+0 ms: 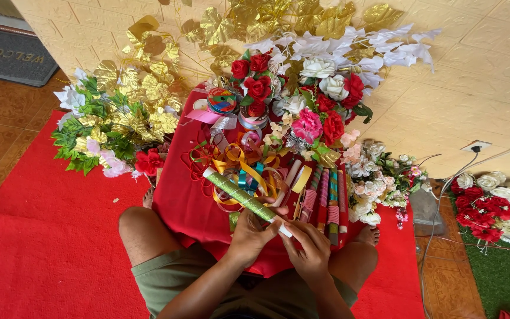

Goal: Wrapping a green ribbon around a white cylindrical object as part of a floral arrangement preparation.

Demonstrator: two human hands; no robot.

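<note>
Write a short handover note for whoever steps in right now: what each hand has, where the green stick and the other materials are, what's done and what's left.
Left hand: gripping the green glitter-wrapped stick near its lower end.
Right hand: fingers at the stick's white, uncovered tip.
The stick slants up to the left over the red cloth on the lap.
Finished-looking wrapped sticks lie side by side to the right; loose ribbons and ribbon spools behind; artificial flowers and gold leaves around.
Done: the stick is covered in green almost end to end.
Left: the white tip is still bare.
</note>
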